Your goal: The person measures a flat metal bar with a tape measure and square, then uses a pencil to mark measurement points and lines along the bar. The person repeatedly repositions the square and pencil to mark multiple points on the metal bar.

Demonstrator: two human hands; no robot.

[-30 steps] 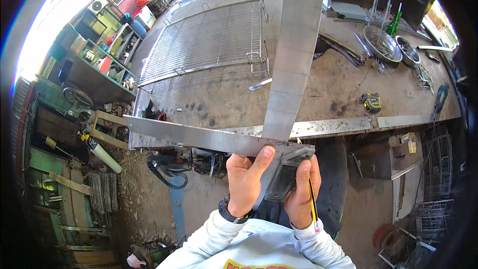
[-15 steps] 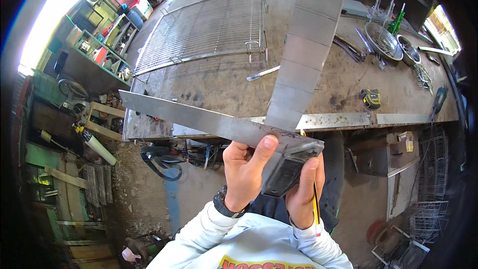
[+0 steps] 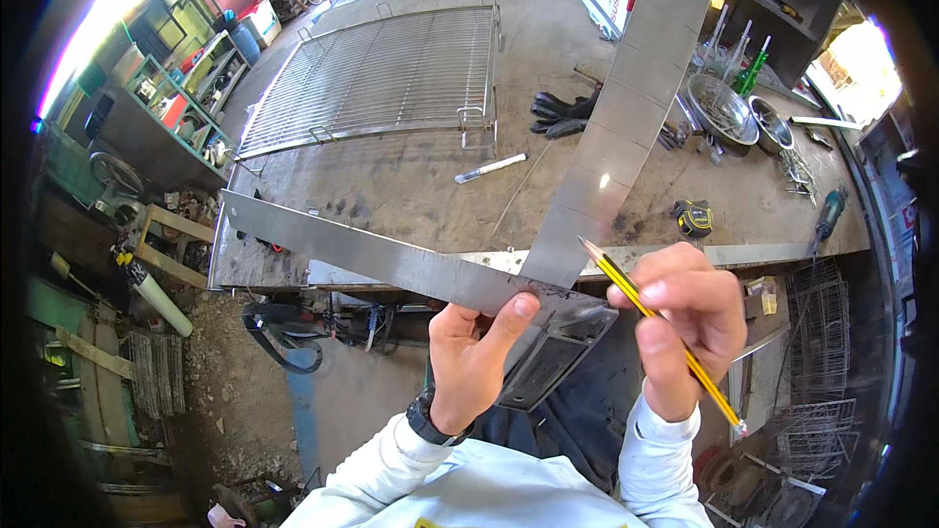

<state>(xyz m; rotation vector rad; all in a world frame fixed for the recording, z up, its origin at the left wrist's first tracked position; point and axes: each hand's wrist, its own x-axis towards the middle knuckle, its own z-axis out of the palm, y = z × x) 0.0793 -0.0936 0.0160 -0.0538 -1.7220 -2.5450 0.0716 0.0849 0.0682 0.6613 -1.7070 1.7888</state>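
My left hand [image 3: 471,357] is closed on a carpenter's square [image 3: 342,242] near its corner, thumb on top. The square's steel blade points left, and its black handle hangs toward me. Against it lies the lower end of a long, flat metal strip [image 3: 626,117], crossed by several thin dark lines, which slants up and away to the right. Whether my left fingers also pinch the strip underneath is hidden. My right hand [image 3: 690,308] grips a yellow-and-black striped pencil [image 3: 711,388]. Its sharpened tip points up-left and appears over the strip just above the square.
The worktable [image 3: 391,176] carries a wire rack [image 3: 381,73], a marker [image 3: 489,168], dark gloves [image 3: 562,114], a tape measure [image 3: 693,218] and metal bowls [image 3: 724,103]. A power tool [image 3: 831,215] lies at the right edge. Wire racks [image 3: 820,323] stand below right.
My right hand has left the square's handle and swung right and up, bringing the pencil tip to the strip. My left hand keeps its hold. The view has shifted slightly.
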